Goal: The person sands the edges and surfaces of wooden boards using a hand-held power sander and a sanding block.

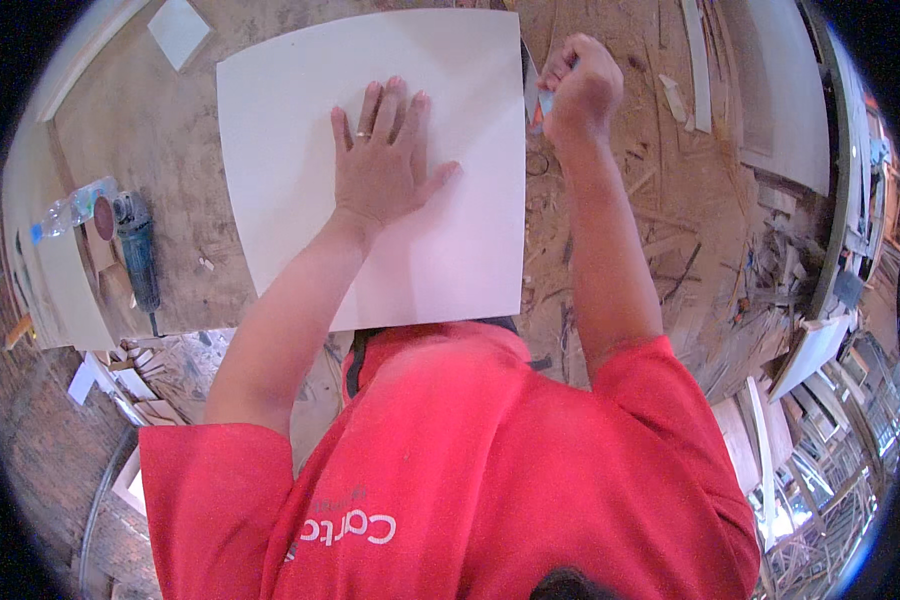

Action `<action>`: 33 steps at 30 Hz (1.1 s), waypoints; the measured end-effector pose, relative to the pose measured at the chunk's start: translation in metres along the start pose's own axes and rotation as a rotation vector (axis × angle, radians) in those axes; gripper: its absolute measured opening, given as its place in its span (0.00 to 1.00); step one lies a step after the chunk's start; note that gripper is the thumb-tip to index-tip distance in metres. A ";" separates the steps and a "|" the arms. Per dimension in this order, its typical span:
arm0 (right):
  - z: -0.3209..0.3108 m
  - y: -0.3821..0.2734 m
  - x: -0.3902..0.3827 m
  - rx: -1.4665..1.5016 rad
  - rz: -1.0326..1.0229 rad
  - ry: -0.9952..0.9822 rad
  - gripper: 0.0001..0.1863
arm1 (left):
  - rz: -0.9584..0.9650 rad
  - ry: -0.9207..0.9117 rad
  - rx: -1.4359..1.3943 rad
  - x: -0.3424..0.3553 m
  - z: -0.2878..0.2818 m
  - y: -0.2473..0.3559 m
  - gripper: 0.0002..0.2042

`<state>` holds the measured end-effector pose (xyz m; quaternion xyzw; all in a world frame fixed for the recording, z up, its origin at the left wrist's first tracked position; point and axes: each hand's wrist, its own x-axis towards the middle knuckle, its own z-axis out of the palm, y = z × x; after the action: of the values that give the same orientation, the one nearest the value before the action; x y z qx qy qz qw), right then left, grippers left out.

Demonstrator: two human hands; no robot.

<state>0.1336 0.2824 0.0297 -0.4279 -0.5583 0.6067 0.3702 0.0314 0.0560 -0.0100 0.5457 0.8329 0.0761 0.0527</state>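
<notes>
A white rectangular panel [280, 200] lies on the worktable, its near edge close to my body. My left hand [385, 160] rests flat on it with the fingers spread, a ring on one of them. Just beyond the panel's right edge, my right hand [582, 95] is closed in a fist round a small tool [546, 101]. Light blue and orange parts of it show beside the fist. A thin greyish piece shows between the panel's edge and the fist. The hand covers most of the tool, so its kind cannot be told.
On the left of the table [195, 265] lie an angle grinder [136, 245] and a clear plastic bottle [70, 210]. A small white offcut [179, 33] sits at the far left. Wood scraps and shavings [670, 235] litter the right side, with boards [785, 90] beyond.
</notes>
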 end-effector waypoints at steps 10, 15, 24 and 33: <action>-0.015 -0.020 -0.028 0.193 0.158 0.042 0.12 | -0.017 0.012 0.006 -0.003 0.001 -0.003 0.46; -0.013 -0.006 -0.030 0.124 0.124 0.070 0.14 | -0.011 0.009 -0.024 -0.002 -0.004 0.004 0.45; -0.020 -0.010 -0.051 0.149 0.167 0.051 0.13 | -0.028 0.018 -0.042 0.000 -0.011 0.007 0.45; -0.022 -0.017 -0.053 0.102 0.160 0.005 0.14 | -0.043 0.071 -0.068 0.003 -0.004 0.005 0.45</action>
<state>0.1725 0.2430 0.0518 -0.4534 -0.4898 0.6608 0.3434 0.0339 0.0600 -0.0047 0.5225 0.8426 0.1228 0.0433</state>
